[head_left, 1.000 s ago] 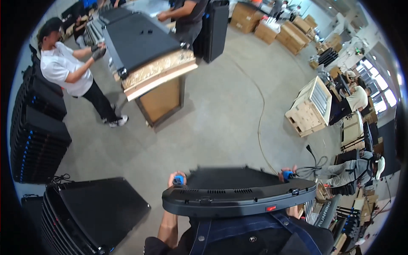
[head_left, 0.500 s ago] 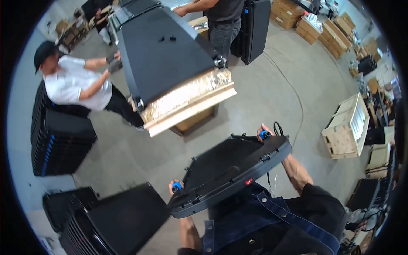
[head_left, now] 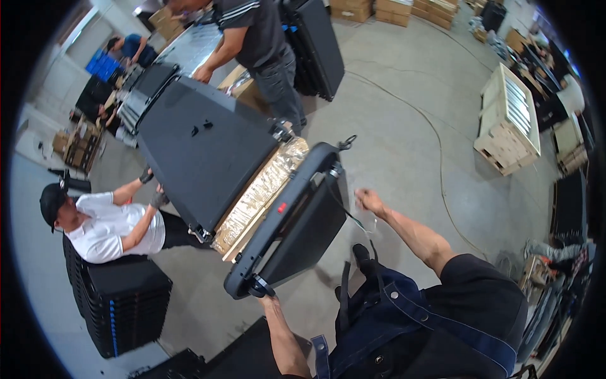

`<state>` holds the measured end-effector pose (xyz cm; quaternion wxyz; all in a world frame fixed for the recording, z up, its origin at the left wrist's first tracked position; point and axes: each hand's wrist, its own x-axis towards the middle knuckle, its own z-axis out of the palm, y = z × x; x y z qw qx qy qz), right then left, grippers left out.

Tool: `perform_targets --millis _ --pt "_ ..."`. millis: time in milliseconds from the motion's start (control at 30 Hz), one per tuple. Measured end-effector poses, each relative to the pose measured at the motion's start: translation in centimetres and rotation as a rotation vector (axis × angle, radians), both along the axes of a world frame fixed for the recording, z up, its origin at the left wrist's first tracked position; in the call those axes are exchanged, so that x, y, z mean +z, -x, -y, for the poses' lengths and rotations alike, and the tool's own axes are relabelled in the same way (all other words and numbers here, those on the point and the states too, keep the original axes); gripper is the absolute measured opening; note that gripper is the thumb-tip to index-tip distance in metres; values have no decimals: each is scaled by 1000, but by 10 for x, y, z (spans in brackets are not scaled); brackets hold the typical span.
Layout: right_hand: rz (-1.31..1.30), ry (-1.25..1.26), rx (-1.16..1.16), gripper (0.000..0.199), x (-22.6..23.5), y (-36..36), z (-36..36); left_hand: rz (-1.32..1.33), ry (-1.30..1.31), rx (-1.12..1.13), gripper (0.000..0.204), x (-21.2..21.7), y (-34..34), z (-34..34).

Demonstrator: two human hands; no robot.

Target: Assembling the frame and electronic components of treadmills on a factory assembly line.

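Observation:
I carry a long black flat panel [head_left: 297, 221] with a small red mark on its rim, tilted steeply, its far end up near a workbench. My left hand [head_left: 268, 302] grips the panel's lower near end from below. My right hand [head_left: 370, 201] is off the panel, a little to the right of its upper part, and blurred; whether anything is in it cannot be told. My dark apron fills the lower right.
A big black panel [head_left: 202, 145] lies on a foil-edged workbench [head_left: 262, 192] just beyond. A person in a white shirt [head_left: 104, 230] touches it from the left; another person [head_left: 252, 38] stands behind. Stacked black panels [head_left: 120, 303] left, white framed units [head_left: 511, 120] right, floor cable [head_left: 442, 164].
The panel has swung from level to steeply tilted and moved toward the workbench. My right hand has come off its end; my left hand still holds the near end.

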<state>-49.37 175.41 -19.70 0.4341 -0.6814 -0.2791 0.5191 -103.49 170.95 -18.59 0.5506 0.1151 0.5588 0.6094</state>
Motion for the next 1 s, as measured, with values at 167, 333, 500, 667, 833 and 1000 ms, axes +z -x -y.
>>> perform_targets --millis 167,333,500,667,833,1000 --pt "350 432 241 42 -3 23 239 -21 54 -190 42 10 -4 -19" --pt "-128 580 -867 24 -19 102 531 -193 417 -380 44 -29 25 5" --pt "-179 905 -766 32 -10 255 707 -44 732 -1048 58 -121 45 148" --pt "124 712 -705 39 -121 405 846 17 802 -1862 36 -106 -56 283" --pt "-239 859 -902 39 -79 446 912 -307 505 -2212 32 -117 -96 367" --pt "-142 858 -1199 34 -88 527 1072 -251 -75 -1924 28 49 -289 538"
